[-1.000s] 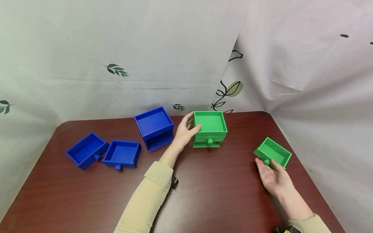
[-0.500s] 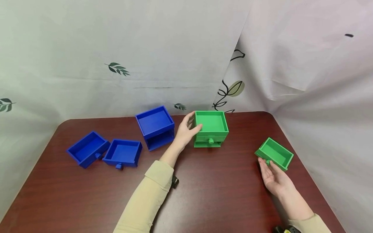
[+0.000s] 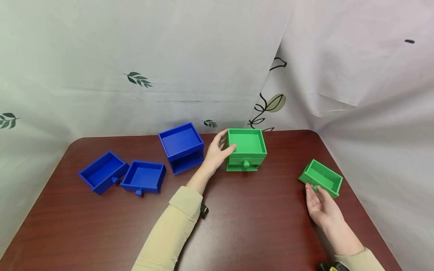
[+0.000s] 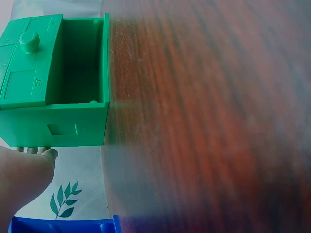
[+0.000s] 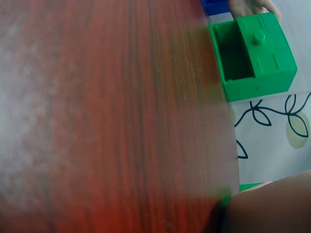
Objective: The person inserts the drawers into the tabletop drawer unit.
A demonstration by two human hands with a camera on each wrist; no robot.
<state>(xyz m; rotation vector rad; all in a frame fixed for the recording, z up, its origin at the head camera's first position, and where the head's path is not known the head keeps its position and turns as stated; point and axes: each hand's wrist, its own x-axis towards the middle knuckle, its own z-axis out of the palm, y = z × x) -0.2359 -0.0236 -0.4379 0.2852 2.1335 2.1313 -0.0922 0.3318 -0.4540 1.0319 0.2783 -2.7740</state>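
Near the back of the table stands a small green drawer cabinet (image 3: 247,141) with a tray top; one drawer with a round knob fills its upper slot, and the lower slot is vacant. My left hand (image 3: 213,156) holds the cabinet's left side, thumb over the top edge, fingers along the wall. In the left wrist view the cabinet (image 4: 53,126) shows its open slot. At the right lies a loose green drawer (image 3: 323,177). My right hand (image 3: 322,210), palm up, has thumb and fingers on either side of its knob; whether they touch it is unclear.
A blue cabinet (image 3: 181,143) with a vacant slot stands left of the green one. Two loose blue drawers (image 3: 103,169) lie farther left, almost touching. The dark wooden table (image 3: 254,226) meets a white patterned curtain (image 3: 203,67) behind and to the right.
My right hand has shifted slightly right, with its fingertips coming closer around the loose green drawer's knob. The left hand stays on the green cabinet. The whole view has drifted a little.
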